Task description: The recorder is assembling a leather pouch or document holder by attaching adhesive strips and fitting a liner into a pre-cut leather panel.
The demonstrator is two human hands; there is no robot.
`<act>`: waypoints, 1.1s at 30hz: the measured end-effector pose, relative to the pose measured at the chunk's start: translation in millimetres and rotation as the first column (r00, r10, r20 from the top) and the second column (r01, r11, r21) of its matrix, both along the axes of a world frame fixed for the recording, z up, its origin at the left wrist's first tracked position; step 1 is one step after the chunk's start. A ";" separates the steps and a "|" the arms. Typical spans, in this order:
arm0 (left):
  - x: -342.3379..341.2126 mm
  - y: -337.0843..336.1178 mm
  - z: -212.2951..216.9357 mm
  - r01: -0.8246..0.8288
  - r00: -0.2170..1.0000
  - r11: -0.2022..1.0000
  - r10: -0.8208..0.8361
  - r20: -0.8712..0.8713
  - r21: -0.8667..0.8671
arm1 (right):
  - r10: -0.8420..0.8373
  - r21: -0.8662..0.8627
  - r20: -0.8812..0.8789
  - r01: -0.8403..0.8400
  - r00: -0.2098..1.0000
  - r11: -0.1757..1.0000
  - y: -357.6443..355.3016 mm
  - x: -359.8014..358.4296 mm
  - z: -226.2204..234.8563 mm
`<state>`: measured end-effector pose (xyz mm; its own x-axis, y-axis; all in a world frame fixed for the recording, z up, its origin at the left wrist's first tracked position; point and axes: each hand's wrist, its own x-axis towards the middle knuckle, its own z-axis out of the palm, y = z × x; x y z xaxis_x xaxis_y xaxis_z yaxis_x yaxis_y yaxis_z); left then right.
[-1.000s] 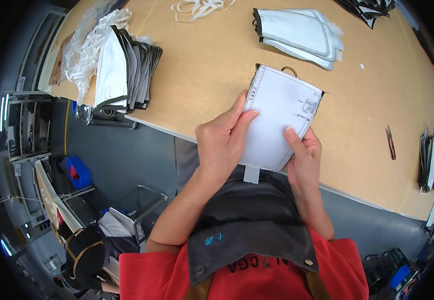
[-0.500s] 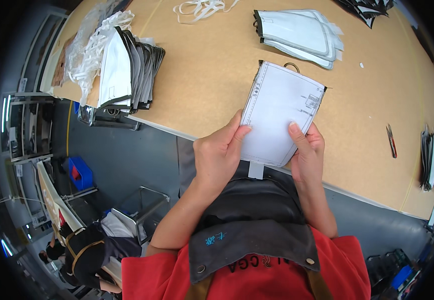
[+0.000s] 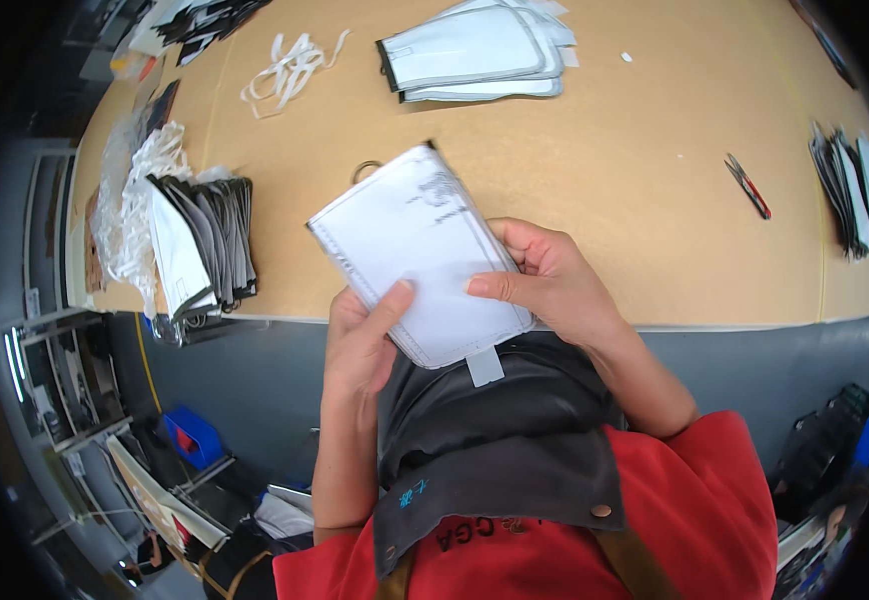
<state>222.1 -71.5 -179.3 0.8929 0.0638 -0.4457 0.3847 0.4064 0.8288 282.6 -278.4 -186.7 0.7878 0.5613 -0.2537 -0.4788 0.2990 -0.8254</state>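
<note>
Pinched between both hands: a white pouch (image 3: pixel 420 255), flat, rectangular, dark-edged, tilted with its far corner toward the table, held above the near table edge and over a dark apron (image 3: pixel 485 420). Left hand (image 3: pixel 360 345) under the lower left side, thumb pressed flat on the white face, fingers hidden behind. Right hand (image 3: pixel 545 280) on the right edge, thumb laid across the face pointing left, fingers curled behind the edge, so closed on the pouch from that side. Small grey tab (image 3: pixel 485 367) hanging from the pouch's near edge, over the apron. Metal ring (image 3: pixel 365 170) peeking out just beyond the far left corner; resting on the table or fixed to the pouch, cannot tell. Beneath and beyond, a tan table (image 3: pixel 655 200). Farther out at top, a flat stack (image 3: pixel 475 50) of similar white pieces with dark trim. To its left, a loose tangle of white cord (image 3: pixel 290 62). At left near the table edge, a leaning row of dark and white pieces (image 3: pixel 200 245), touching crumpled clear plastic (image 3: pixel 130 200). To the right, well apart from the hands, red-handled snips (image 3: pixel 748 185), and at the far right rim another pile of dark pieces (image 3: pixel 850 190). Below the table at left, shelving and a blue bin (image 3: pixel 193 440). Red sleeves at the bottom.
</note>
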 end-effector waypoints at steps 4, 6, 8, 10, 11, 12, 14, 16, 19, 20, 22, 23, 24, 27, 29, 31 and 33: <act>-0.9 2.7 -7.9 -0.050 0.998 0.998 0.052 0.044 -0.043 | -0.012 0.011 -0.035 0.012 0.999 1.000 -4.6 -6.9 -4.8; -2.8 1.3 -9.2 -0.074 0.996 0.997 0.075 0.057 -0.017 | -0.049 -0.074 0.026 0.051 0.998 0.996 -2.1 -7.6 -6.0; -5.1 -5.5 -9.5 -0.127 0.990 0.991 0.125 0.066 0.035 | -0.128 -0.150 0.126 0.146 0.984 0.978 2.1 -11.1 -9.3; -6.8 -12.1 -6.6 -0.148 0.987 0.988 0.145 0.061 0.042 | -0.201 -0.192 0.217 0.244 0.955 0.951 7.6 -14.4 -10.9; -7.2 -15.1 -5.3 -0.159 0.986 0.986 0.156 0.059 0.046 | -0.242 -0.197 0.258 0.296 0.935 0.935 10.6 -15.6 -11.0; -7.0 -18.2 -5.1 -0.175 0.983 0.983 0.171 0.065 0.051 | -0.279 -0.203 0.299 0.347 0.912 0.916 12.2 -16.5 -11.1; -6.5 -22.4 -5.6 -0.207 0.976 0.977 0.202 0.078 0.060 | -0.297 -0.258 0.489 0.461 0.820 0.849 15.8 -19.8 -19.9; -5.3 -22.0 -5.8 -0.209 0.977 0.977 0.207 0.056 0.040 | -0.254 -0.301 0.571 0.487 0.781 0.820 14.7 -20.1 -21.5; -4.9 -14.5 -7.8 -0.162 0.986 0.987 0.161 0.041 0.013 | -0.216 -0.293 0.467 0.381 0.857 0.877 6.8 -14.6 -17.5; -5.2 -12.2 -8.3 -0.137 0.990 0.991 0.137 0.039 0.005 | -0.246 -0.219 0.378 0.344 0.893 0.913 6.4 -9.0 -20.4; -7.0 -13.7 -8.1 -0.117 0.993 0.993 0.116 0.038 0.034 | -0.214 -0.188 0.297 0.277 0.931 0.942 6.3 -5.0 -17.9; -7.5 -15.1 -8.1 -0.107 0.994 0.993 0.105 0.037 0.048 | -0.166 -0.236 0.307 0.244 0.937 0.940 5.3 -3.4 -10.9; -7.4 -17.0 -7.7 -0.122 0.992 0.991 0.119 0.050 0.059 | -0.115 -0.283 0.316 0.209 0.942 0.936 5.0 -2.2 -6.7; -5.8 -21.3 -5.5 -0.155 0.986 0.985 0.150 0.071 0.071 | -0.060 -0.428 0.542 0.337 0.838 0.838 6.8 -7.9 -10.2; -4.5 -21.3 -3.9 -0.161 0.986 0.986 0.158 0.060 0.051 | -0.119 -0.336 0.439 0.285 0.890 0.898 0.7 -7.9 -9.6; -3.8 -16.2 -3.2 -0.170 0.984 0.985 0.168 0.057 0.021 | -0.172 -0.238 0.340 0.262 0.924 0.935 -4.2 -9.0 -13.9; -4.3 -14.2 -3.8 -0.180 0.982 0.983 0.179 0.063 0.016 | -0.225 -0.148 0.244 0.265 0.943 0.953 -3.6 -12.7 -25.0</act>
<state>217.8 -85.6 -183.0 0.8916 0.2347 -0.3872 0.2552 0.4460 0.8579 269.9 -281.9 -211.7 0.9426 0.3062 -0.1334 -0.2075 0.2239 -0.9523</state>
